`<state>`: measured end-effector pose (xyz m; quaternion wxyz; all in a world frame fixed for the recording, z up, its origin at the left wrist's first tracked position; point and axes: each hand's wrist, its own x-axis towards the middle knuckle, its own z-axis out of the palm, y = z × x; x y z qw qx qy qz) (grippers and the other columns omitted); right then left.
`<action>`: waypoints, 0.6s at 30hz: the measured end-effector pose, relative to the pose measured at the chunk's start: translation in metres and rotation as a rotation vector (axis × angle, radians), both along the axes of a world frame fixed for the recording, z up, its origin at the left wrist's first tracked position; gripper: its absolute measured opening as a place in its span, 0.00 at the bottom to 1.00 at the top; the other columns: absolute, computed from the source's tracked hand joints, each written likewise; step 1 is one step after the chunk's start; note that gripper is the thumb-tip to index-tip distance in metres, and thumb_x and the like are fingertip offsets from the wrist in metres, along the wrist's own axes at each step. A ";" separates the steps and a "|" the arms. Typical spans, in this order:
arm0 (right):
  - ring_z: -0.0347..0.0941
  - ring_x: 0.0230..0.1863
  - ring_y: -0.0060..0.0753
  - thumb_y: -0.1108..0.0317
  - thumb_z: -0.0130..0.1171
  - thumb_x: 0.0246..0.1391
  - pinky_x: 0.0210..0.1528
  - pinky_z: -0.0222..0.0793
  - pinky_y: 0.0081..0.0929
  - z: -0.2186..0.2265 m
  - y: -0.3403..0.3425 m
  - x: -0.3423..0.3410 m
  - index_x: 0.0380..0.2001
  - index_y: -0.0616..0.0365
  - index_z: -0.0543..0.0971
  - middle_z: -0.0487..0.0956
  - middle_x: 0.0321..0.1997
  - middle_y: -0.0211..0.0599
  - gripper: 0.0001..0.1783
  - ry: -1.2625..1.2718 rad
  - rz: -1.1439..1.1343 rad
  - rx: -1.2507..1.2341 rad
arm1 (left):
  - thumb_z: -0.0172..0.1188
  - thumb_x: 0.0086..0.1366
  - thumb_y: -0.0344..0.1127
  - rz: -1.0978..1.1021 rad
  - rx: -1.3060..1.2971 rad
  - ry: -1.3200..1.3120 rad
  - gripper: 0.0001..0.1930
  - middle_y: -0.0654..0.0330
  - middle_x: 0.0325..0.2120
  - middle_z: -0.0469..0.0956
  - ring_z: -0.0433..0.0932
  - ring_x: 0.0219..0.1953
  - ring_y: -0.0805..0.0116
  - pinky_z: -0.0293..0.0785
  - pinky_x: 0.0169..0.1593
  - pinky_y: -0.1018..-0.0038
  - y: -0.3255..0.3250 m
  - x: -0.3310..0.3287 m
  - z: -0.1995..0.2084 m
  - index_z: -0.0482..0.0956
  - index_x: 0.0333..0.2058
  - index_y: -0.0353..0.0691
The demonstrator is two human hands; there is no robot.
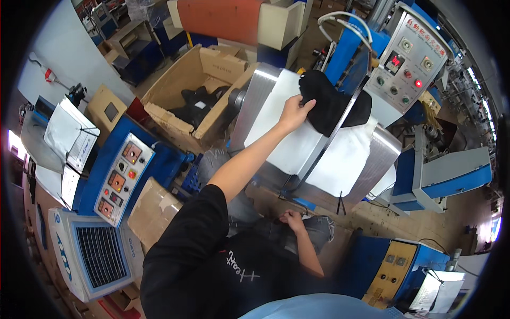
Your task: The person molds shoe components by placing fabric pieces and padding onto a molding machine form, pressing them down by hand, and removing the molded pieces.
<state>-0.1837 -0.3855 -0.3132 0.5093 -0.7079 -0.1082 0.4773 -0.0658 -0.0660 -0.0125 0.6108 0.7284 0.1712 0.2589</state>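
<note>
A black fabric piece (324, 101), shaped like a shoe upper with a scalloped edge, lies over the white padded plates (276, 127) of a machine. A thin upright metal bar (340, 118) crosses in front of it. My left hand (296, 112) reaches out and pinches the left edge of the fabric between thumb and fingers. Lower down, my right hand (292, 219) rests by my lap with its fingers curled together. Whatever those fingers might hold is too small to make out.
Left of the machine, an open cardboard box (159, 118) contains black pieces. A control panel (406, 61) with buttons and a lit red lamp stands at the far right. Another blue machine with a panel (123, 178) and an air cooler (101, 255) are at my left; a blue cabinet (390, 274) sits lower right.
</note>
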 end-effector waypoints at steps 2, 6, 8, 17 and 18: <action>0.82 0.42 0.38 0.73 0.47 0.66 0.43 0.78 0.29 0.005 0.004 0.002 0.43 0.69 0.75 0.83 0.43 0.47 0.10 0.017 0.027 -0.007 | 0.61 0.67 0.41 0.028 0.026 -0.095 0.17 0.49 0.25 0.82 0.80 0.28 0.67 0.74 0.35 0.71 -0.009 -0.026 -0.015 0.79 0.35 0.27; 0.82 0.42 0.36 0.71 0.47 0.65 0.44 0.77 0.27 0.009 0.002 0.003 0.44 0.68 0.75 0.83 0.43 0.46 0.12 0.015 -0.017 -0.023 | 0.60 0.68 0.42 0.010 0.255 -0.201 0.18 0.49 0.25 0.80 0.79 0.28 0.64 0.74 0.36 0.68 -0.020 -0.057 -0.009 0.79 0.33 0.27; 0.82 0.42 0.35 0.71 0.47 0.65 0.43 0.77 0.26 0.010 0.003 0.003 0.44 0.68 0.75 0.83 0.43 0.46 0.12 0.009 -0.017 -0.012 | 0.60 0.68 0.46 0.035 0.338 -0.310 0.20 0.48 0.23 0.77 0.75 0.26 0.60 0.71 0.34 0.65 -0.010 -0.069 -0.004 0.78 0.30 0.29; 0.81 0.40 0.29 0.70 0.47 0.65 0.42 0.75 0.24 0.009 0.016 0.000 0.41 0.65 0.77 0.83 0.43 0.41 0.11 0.038 0.079 -0.018 | 0.62 0.66 0.52 0.996 0.323 -0.275 0.30 0.63 0.23 0.71 0.72 0.29 0.64 0.71 0.37 0.65 0.267 -0.188 -0.059 0.76 0.49 0.23; 0.81 0.40 0.29 0.70 0.47 0.65 0.41 0.75 0.24 0.005 0.013 0.001 0.42 0.65 0.77 0.83 0.43 0.39 0.11 0.043 0.070 -0.017 | 0.63 0.65 0.56 0.997 0.060 -0.094 0.39 0.63 0.25 0.75 0.74 0.28 0.64 0.73 0.37 0.67 0.283 -0.207 -0.086 0.69 0.59 0.22</action>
